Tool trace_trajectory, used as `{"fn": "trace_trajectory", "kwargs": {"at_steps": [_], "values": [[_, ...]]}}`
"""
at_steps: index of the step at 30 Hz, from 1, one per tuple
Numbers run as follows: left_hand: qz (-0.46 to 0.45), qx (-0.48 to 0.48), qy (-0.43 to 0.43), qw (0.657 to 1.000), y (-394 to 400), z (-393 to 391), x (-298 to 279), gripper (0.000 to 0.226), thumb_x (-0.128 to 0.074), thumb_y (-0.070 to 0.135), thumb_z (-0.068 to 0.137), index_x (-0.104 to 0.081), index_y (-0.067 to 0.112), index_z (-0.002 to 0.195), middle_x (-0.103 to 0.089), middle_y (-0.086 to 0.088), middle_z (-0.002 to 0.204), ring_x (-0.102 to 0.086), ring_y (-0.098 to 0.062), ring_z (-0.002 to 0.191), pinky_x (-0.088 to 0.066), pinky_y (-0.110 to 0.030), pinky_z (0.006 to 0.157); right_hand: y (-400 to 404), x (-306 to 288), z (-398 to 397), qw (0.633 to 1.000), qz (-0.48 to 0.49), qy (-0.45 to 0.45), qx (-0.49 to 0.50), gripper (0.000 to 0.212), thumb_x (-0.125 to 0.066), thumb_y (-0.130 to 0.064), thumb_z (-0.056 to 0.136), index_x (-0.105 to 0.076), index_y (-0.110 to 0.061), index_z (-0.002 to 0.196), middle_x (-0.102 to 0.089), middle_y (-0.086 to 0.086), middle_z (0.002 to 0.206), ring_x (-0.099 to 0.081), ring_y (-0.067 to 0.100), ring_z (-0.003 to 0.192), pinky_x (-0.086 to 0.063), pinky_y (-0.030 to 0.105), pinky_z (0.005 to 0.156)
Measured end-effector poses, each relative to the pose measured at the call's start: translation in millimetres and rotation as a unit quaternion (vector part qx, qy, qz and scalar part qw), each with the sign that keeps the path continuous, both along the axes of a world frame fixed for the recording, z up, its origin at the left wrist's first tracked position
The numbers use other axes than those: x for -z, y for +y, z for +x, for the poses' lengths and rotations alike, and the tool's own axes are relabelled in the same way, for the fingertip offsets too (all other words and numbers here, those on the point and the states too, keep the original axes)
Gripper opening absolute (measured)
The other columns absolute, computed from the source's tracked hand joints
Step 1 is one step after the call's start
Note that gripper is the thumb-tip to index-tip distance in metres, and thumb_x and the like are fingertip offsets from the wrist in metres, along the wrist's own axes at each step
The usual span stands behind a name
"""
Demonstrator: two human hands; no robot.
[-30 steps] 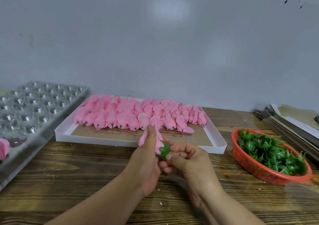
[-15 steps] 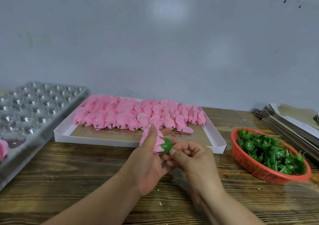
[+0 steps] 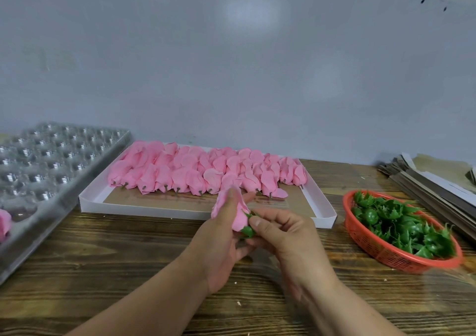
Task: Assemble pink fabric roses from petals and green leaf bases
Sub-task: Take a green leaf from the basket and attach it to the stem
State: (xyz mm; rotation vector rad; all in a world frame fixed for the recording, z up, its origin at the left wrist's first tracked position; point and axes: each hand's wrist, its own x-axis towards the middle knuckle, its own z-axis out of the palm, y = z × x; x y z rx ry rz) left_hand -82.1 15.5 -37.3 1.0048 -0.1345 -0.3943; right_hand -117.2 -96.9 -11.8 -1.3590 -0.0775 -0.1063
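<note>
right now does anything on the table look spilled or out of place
Only small things: a loose pink petal lies flat in the white tray beside the rose heads, and a few pale crumbs dot the wooden table. Nothing looks spilled or damaged.

No text, label, brand, number or sign can be read anywhere in the head view
</note>
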Motion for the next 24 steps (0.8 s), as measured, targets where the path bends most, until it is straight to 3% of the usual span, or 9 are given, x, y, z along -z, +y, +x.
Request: {"fn": "trace_trajectory", "kwargs": {"at_steps": [3, 6, 9, 12, 14, 16, 18, 21, 24], "values": [[0.088, -0.052, -0.021, 0.995, -0.8, -1.9, -1.8, 0.058, -0.045, 0.072, 0.073, -0.068, 0.032, 0.108, -0.074, 0.004, 0.101, -0.069, -0.01, 0.094, -0.052, -0.026, 0.075, -0.5, -0.9, -0.4, 0.999, -0.022, -0.029, 0.004, 0.02, -0.062, 0.006, 0.079, -0.075, -0.009, 0.085, -0.072, 0.019, 0.085, -0.067, 0.027, 0.076, -0.056, 0.039, 0.073], [0.121, -0.086, -0.056, 0.987, -1.5, -3.6, -5.2, 0.064, -0.044, 0.073, 0.07, -0.065, 0.027, 0.109, -0.071, 0.018, 0.074, -0.063, 0.007, 0.068, -0.049, -0.014, 0.056, 0.6, -2.2, -2.0, 0.994, -0.07, -0.082, 0.01, 0.029, -0.064, 0.007, 0.079, -0.077, -0.019, 0.077, -0.074, 0.008, 0.08, -0.069, 0.012, 0.073, -0.055, 0.021, 0.067], [0.12, -0.11, -0.072, 0.984, -3.1, -3.8, -7.1, 0.059, -0.043, 0.064, 0.074, -0.061, 0.021, 0.11, -0.062, 0.023, 0.055, -0.055, 0.014, 0.048, -0.042, -0.006, 0.044, 2.5, -0.7, -1.9, 0.992, -0.075, -0.099, 0.007, 0.035, -0.064, 0.01, 0.078, -0.077, -0.022, 0.073, -0.074, 0.006, 0.077, -0.069, 0.008, 0.068, -0.051, 0.015, 0.062], [0.121, -0.114, -0.054, 0.985, -3.8, -1.5, -3.3, 0.065, -0.043, 0.066, 0.07, -0.062, 0.02, 0.112, -0.065, 0.018, 0.064, -0.056, 0.009, 0.051, -0.046, -0.009, 0.05, 2.6, -0.1, -2.3, 0.992, -0.071, -0.102, 0.009, 0.035, -0.065, 0.009, 0.078, -0.078, -0.023, 0.073, -0.074, 0.003, 0.074, -0.068, 0.006, 0.063, -0.05, 0.013, 0.059], [0.105, -0.111, -0.028, 0.988, -4.2, 0.1, -1.8, 0.072, -0.044, 0.066, 0.068, -0.061, 0.019, 0.12, -0.065, 0.008, 0.079, -0.057, 0.001, 0.062, -0.055, -0.025, 0.075, 2.1, -0.6, -2.8, 0.992, -0.082, -0.101, 0.001, 0.035, -0.065, 0.007, 0.079, -0.078, -0.025, 0.074, -0.073, -0.001, 0.068, -0.065, 0.004, 0.057, -0.048, 0.012, 0.055], [0.085, -0.114, -0.015, 0.99, -4.3, 0.8, -2.3, 0.077, -0.045, 0.066, 0.067, -0.058, 0.018, 0.125, -0.062, 0.001, 0.089, -0.053, -0.009, 0.074, -0.046, -0.045, 0.096, 2.4, 0.8, -2.4, 0.99, -0.108, -0.089, 0.018, 0.031, -0.066, 0.003, 0.08, -0.078, -0.025, 0.073, -0.068, -0.004, 0.059, -0.056, 0.003, 0.047, -0.044, 0.014, 0.049], [0.074, -0.124, -0.013, 0.989, -4.6, 1.8, -1.2, 0.075, -0.046, 0.067, 0.067, -0.06, 0.019, 0.122, -0.064, -0.003, 0.093, -0.055, -0.015, 0.08, -0.049, -0.042, 0.082, 3.4, 4.1, -1.1, 0.991, -0.12, -0.06, 0.028, 0.026, -0.067, -0.001, 0.08, -0.077, -0.024, 0.074, -0.064, 0.0, 0.056, -0.048, 0.006, 0.045, -0.042, 0.019, 0.045], [0.066, -0.133, -0.017, 0.989, -5.3, 3.2, 0.7, 0.06, -0.048, 0.068, 0.068, -0.062, 0.023, 0.105, -0.069, 0.0, 0.078, -0.06, -0.013, 0.071, -0.048, -0.024, 0.059, 4.3, 6.8, 0.6, 0.999, -0.043, 0.0, 0.012, 0.02, -0.065, 0.005, 0.079, -0.076, -0.011, 0.074, -0.065, 0.012, 0.06, -0.055, 0.011, 0.045, -0.048, 0.019, 0.045], [0.065, -0.156, -0.019, 0.986, -6.4, 5.3, 3.6, 0.059, -0.05, 0.068, 0.065, -0.064, 0.029, 0.108, -0.069, 0.005, 0.082, -0.06, -0.011, 0.076, -0.049, -0.025, 0.063, 4.4, 8.4, 0.4, 1.0, 0.022, 0.018, 0.009, 0.022, -0.063, 0.012, 0.077, -0.074, -0.006, 0.07, -0.067, 0.014, 0.061, -0.061, 0.014, 0.048, -0.05, 0.019, 0.047]]}}
